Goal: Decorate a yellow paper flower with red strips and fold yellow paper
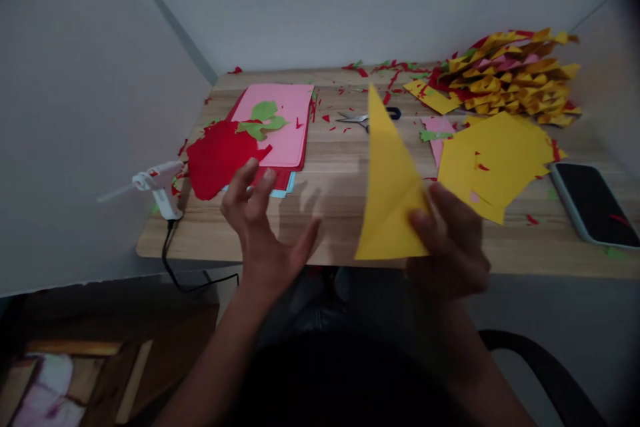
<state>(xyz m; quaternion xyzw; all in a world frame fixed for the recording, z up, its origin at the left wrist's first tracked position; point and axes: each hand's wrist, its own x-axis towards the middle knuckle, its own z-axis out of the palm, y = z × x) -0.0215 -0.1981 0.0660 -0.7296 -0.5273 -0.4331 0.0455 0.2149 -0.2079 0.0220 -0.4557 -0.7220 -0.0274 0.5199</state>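
A folded yellow paper triangle (393,193) stands upright over the table's front edge, its tip pointing up. My right hand (450,240) pinches it at its lower right side. To the left, my left hand (267,233) is raised with its fingers apart and nothing in it. Beyond the left hand lie a red paper piece (220,157) and a stack with pink paper (280,100) on top, with green leaf-shaped pieces (263,121) on it. Scissors (357,119) lie partly behind the yellow triangle.
A white glue gun (163,187) with a cord sits at the table's left edge. Yellow sheets (495,160), a phone (595,203) and a pile of folded yellow paper pieces (515,77) are at the right. Red and green scraps are scattered on the wooden table (330,210).
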